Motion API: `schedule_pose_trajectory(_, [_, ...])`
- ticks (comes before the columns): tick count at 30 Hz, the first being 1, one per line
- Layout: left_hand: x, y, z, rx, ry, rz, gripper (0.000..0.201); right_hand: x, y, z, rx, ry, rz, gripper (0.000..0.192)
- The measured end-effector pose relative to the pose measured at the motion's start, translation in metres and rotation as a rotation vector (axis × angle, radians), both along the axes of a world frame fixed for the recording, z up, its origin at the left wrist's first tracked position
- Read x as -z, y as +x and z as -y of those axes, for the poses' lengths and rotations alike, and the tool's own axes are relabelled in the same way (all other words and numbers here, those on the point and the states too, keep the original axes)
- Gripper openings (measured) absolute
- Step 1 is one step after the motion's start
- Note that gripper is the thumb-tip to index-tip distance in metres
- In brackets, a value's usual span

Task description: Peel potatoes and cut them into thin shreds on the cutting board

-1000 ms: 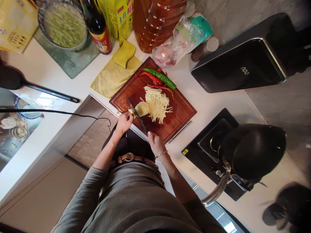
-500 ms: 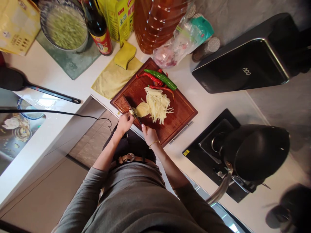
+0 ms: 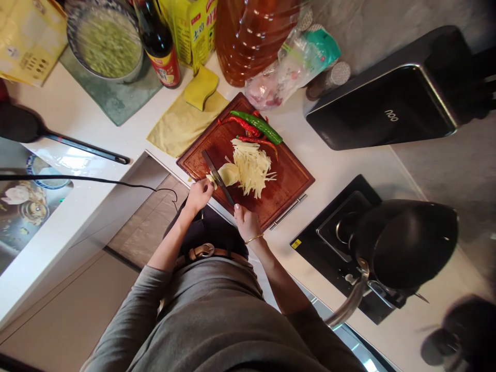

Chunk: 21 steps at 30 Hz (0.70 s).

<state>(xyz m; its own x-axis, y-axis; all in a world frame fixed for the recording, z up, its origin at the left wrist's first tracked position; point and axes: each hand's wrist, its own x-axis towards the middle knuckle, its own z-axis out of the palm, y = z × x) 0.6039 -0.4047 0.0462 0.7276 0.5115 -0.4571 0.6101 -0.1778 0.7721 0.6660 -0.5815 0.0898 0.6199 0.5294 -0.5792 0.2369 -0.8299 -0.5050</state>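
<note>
The knife point(image 3: 218, 177) has lifted back up off the cutting board point(image 3: 287, 178) since a moment ago, ready over the potato point(image 3: 228, 174). The right hand point(image 3: 245, 221) is closed around its handle; the left hand point(image 3: 199, 194) curls its fingers on the potato's end, beside the cut strips point(image 3: 251, 166).

The right hand point(image 3: 246, 222) has drawn back toward the body, lifting the knife point(image 3: 217, 177) clear over the potato slices point(image 3: 228, 173)
</note>
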Motion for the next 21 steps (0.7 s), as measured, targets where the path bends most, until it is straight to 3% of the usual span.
schedule_pose_trajectory(21, [-0.001,0.001,0.001,0.021,0.039,-0.009,0.024,-0.004,-0.005,0.007,-0.05,-0.01,-0.02,0.059])
